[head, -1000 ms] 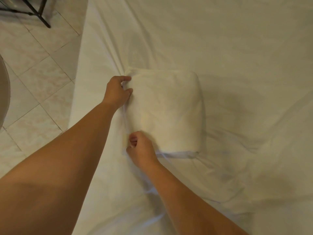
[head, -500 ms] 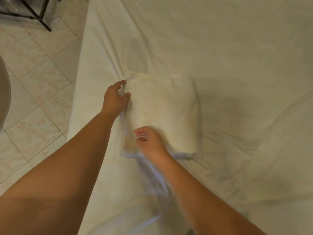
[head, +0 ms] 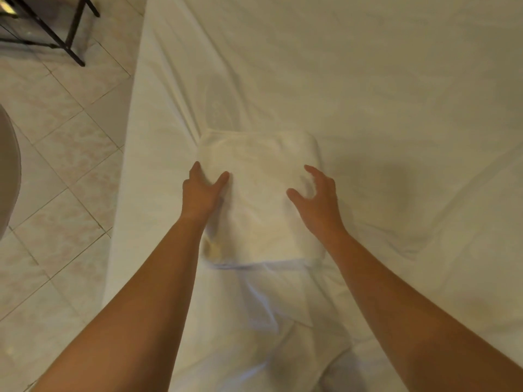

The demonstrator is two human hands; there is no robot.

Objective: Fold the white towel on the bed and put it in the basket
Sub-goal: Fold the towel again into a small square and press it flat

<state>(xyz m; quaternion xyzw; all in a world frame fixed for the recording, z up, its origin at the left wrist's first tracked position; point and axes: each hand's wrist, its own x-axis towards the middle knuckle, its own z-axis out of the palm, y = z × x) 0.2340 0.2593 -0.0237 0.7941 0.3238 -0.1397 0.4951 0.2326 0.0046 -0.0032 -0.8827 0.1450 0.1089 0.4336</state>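
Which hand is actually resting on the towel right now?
The left hand, fingers pressed on the folded towel at its left edge. The right hand is spread open, apparently just above it.

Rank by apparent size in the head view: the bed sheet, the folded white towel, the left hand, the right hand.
1. bed sheet
2. folded white towel
3. left hand and right hand: these look about alike, so no ranking between them.

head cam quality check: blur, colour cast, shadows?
Head view: warm yellowish cast, dim; right hand motion-blurred, left hand sharper; soft shadow on the white bed sheet right of the folded white towel; low white-on-white contrast; floor tile lines bend toward the edges.
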